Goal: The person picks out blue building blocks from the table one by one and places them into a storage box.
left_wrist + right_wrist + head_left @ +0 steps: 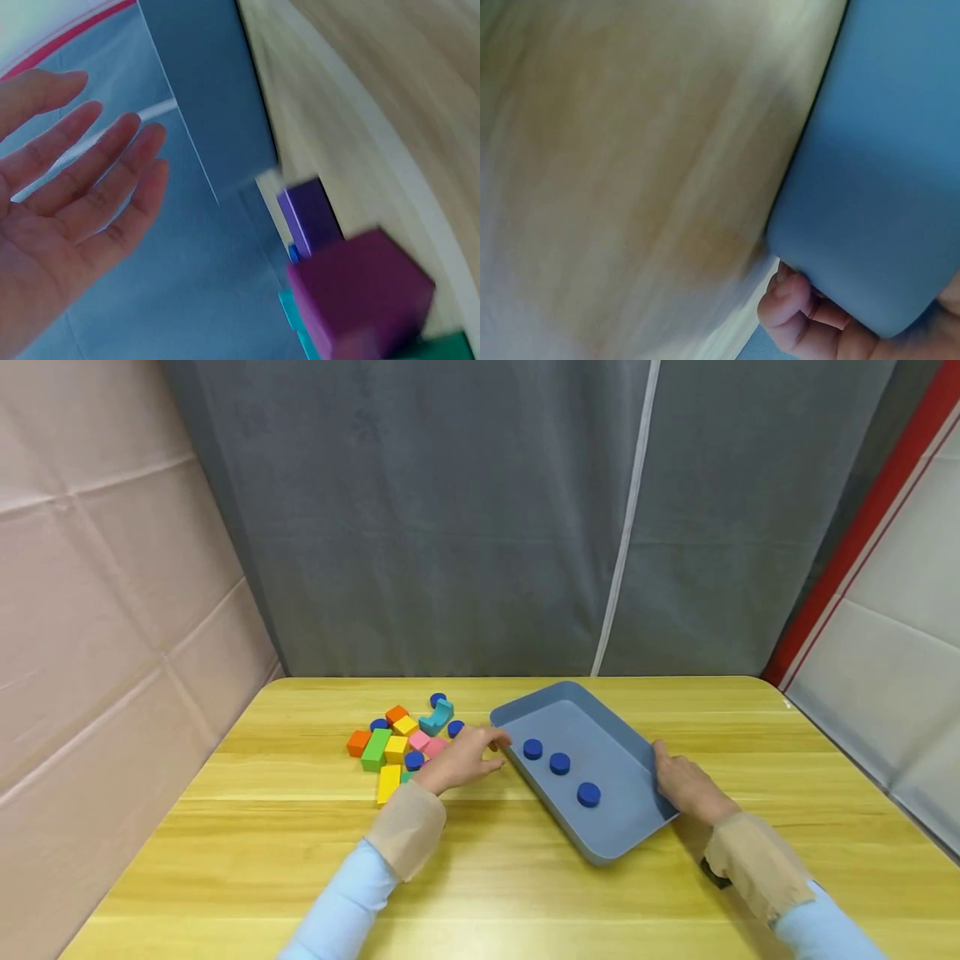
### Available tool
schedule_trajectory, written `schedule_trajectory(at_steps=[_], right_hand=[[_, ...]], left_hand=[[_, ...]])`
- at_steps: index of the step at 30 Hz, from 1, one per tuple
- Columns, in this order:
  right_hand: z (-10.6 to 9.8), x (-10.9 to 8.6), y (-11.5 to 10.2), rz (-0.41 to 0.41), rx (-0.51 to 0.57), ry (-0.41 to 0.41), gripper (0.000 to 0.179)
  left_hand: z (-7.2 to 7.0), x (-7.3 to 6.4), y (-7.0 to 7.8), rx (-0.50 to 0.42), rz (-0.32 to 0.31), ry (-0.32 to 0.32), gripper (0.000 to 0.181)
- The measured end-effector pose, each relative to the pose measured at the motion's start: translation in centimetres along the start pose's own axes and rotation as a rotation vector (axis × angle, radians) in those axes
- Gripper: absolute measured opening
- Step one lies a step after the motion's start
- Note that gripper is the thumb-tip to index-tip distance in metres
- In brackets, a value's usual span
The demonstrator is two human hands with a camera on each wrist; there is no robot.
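A shallow grey-blue tray [600, 735] stands at an angle on the table, with three dark blue discs [559, 763] inside. My right hand [693, 785] grips its right side; in the right wrist view, curled fingers [787, 300] show at the tray's corner [885, 225]. Beside the tray's left edge, my left hand [462, 758] hovers with relaxed fingers, and the left wrist view shows nothing held in that hand [67, 202]. Beneath and left of it lies a group of coloured blocks, including a green block [377, 750] and a blue disc [415, 761]. The left hand hides part of this group.
More blocks in the group are a teal curved piece [437, 717], an orange block [358, 743], a yellow block [388, 783] and a pink block [419, 741]. The wooden table [262, 860] ends at a grey curtain [450, 527]. Pale cloth walls stand on both sides.
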State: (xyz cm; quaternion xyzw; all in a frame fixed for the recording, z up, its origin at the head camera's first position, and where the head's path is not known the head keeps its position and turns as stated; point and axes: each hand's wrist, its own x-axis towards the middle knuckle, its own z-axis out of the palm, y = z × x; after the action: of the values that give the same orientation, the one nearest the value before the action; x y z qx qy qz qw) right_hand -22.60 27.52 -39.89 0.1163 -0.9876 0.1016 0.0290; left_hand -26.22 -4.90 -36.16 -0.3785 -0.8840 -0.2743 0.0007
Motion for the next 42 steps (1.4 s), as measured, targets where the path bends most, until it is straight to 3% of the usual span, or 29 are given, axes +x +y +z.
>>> schedule_trajectory(at_steps=[12,18,26,32,37,42], right_hand=[[0.0,0.0,0.2,-0.003,0.004,-0.007,0.013],[0.0,0.0,0.2,-0.002,0.001,-0.007,0.014],[0.1,0.1,0.3,-0.006,-0.006,-0.008,0.016],[0.2,0.2,0.3,0.001,-0.006,-0.011,0.018],[0.3,0.2,0.5,0.006,-0.02,-0.007,0.018],[0.2,0.1,0.4,0.001,-0.019,0.002,0.018]], left_hand=[[-2.0,-2.0,-2.1,-0.021,-0.055,0.108,0.022],[-3.0,-2.8,-3.0,-0.012,-0.157,0.106,0.022],[-3.8,-3.8,-4.6,0.041,-0.162,0.125,0.018],[-4.7,-4.4,-5.4,0.049,-0.2,0.137,0.021],[-5.3,-4.5,-5.8,0.068,-0.227,0.12,0.022],[-5.4,-4.4,-6.0,0.062,-0.276,0.061,0.025]])
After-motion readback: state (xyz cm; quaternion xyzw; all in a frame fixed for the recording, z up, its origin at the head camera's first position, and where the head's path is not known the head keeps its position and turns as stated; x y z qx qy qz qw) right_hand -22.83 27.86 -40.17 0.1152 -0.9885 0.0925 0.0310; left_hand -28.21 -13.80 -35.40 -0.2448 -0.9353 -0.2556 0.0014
